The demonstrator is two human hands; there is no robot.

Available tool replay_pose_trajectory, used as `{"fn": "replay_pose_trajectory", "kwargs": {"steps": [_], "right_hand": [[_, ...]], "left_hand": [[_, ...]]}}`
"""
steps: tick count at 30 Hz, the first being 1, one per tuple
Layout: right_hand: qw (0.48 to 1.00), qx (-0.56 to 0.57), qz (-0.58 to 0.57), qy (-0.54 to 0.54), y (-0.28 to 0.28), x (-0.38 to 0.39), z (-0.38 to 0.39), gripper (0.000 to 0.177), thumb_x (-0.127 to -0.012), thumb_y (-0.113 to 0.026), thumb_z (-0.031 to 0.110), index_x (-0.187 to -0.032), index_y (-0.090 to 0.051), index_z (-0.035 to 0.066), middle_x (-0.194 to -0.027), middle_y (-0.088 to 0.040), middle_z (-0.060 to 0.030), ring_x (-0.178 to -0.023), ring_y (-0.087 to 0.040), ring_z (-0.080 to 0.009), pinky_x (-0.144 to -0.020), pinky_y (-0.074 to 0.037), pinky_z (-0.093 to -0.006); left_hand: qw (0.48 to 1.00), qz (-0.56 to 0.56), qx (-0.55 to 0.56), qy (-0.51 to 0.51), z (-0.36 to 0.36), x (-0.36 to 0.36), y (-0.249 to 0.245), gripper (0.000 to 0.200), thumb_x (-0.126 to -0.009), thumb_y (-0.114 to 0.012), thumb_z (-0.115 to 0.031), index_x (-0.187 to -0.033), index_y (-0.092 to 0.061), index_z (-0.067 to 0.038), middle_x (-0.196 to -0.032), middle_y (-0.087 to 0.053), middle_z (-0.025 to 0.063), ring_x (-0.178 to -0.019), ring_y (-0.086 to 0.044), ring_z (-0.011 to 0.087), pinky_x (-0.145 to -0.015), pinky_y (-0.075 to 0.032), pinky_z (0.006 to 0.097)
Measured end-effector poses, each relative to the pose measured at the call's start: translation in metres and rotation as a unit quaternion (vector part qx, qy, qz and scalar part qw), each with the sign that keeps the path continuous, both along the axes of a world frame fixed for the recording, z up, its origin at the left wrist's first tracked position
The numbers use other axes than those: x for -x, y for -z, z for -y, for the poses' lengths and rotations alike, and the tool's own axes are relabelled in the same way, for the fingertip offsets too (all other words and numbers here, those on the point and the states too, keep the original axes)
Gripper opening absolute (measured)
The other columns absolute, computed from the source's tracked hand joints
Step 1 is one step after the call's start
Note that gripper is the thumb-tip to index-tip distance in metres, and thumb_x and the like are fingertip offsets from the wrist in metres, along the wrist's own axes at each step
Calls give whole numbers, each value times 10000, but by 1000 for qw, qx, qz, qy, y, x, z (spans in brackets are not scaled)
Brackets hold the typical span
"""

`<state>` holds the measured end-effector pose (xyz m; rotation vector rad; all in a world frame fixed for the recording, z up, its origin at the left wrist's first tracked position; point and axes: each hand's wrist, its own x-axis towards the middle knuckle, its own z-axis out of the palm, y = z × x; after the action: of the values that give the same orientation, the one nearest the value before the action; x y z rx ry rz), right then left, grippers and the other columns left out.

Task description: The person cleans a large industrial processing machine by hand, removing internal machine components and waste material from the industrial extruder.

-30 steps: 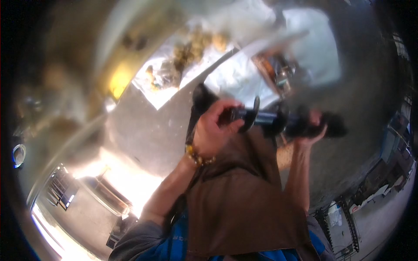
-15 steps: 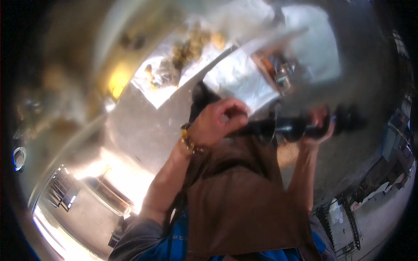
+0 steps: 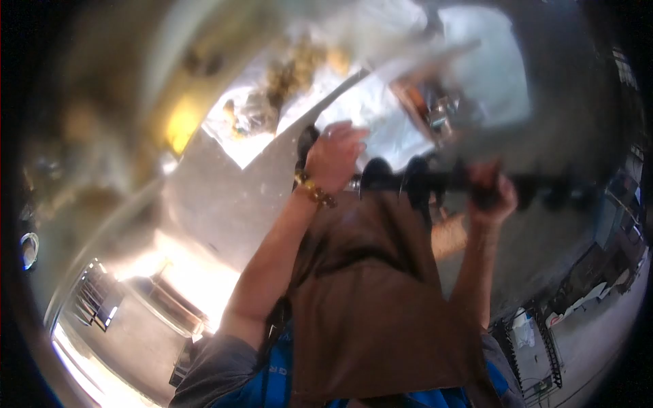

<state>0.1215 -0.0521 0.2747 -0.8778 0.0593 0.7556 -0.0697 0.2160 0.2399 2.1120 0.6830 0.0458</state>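
A dark auger-like shaft with spiral flights (image 3: pixel 415 180) lies crosswise in front of my chest, its right part fading into shadow. My right hand (image 3: pixel 493 194) is closed around the shaft right of the middle. At the shaft's left end, a small shiny tip (image 3: pixel 354 182) shows close below my left hand (image 3: pixel 335 158). The fingers of that hand are stretched out toward the right and slightly blurred, not wrapped round the shaft. A beaded bracelet (image 3: pixel 314 189) circles the left wrist. Behind the shaft hangs my brown apron (image 3: pixel 381 306).
Beyond my hands lie a pale plastic sheet (image 3: pixel 377 115) and a brown box-like item (image 3: pixel 411 102) with shiny metal pieces. Further left, yellowish lumps (image 3: pixel 296 71) rest on white plastic. A dark rack (image 3: pixel 98 296) stands at the lower left, and black metal frames (image 3: pixel 544 347) at the lower right.
My left hand has gone from curled at the shaft's left end to stretched out and higher. The spiral flights near that end now show more plainly. My right hand still grips the shaft.
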Motion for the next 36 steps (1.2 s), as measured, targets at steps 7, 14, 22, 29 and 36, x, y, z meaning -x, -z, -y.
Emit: {"fn": "replay_pose_trajectory", "kwargs": {"steps": [7, 14, 22, 29, 36], "right_hand": [[994, 104, -23, 27, -2, -4, -10, 294, -839, -653, 275, -980, -604, 22, -778, -508, -46, -845, -507, -248, -864, -377, -404], [996, 84, -12, -36, -8, -1, -14, 258, -828, -649, 265, -941, -599, 38, -766, -513, -50, -855, -529, -252, -873, -392, -395], [985, 152, -48, -63, -21, 8, -41, 205, -814, -665, 236, -812, -597, 43, -732, -550, -62, -814, -571, -250, -814, -440, -380], [953, 285, -84, -64, 22, -15, -84, 147, -842, -672, 111, -951, -700, 17, -864, -700, -89, -804, -668, -219, -795, -510, -348], [940, 296, -45, -164, 72, -47, -177, 178, -817, -784, 88, -960, -717, 8, -893, -708, -72, -770, -671, -187, -721, -534, -298]], "left_hand": [[986, -33, -153, 61, 35, 1, -5, 125, -862, -737, -191, -887, -729, -69, -965, -675, 104, -993, -629, 325, -811, -522, 415], [984, -137, -36, 112, 51, -8, 17, 178, -965, -530, -141, -934, -678, -47, -1001, -682, 175, -979, -665, 367, -808, -542, 470], [941, -325, -58, 71, 33, -14, 25, 151, -927, -561, -153, -992, -678, -83, -941, -688, 151, -907, -680, 340, -781, -540, 456], [987, -133, -87, -37, 50, 57, 63, 282, -843, -615, -75, -1124, -626, -101, -1151, -603, 120, -1102, -591, 344, -913, -504, 435], [981, -157, -82, -82, 68, 99, 121, 318, -830, -690, -97, -1145, -648, -83, -1139, -603, 159, -1103, -590, 363, -932, -503, 463]]}}
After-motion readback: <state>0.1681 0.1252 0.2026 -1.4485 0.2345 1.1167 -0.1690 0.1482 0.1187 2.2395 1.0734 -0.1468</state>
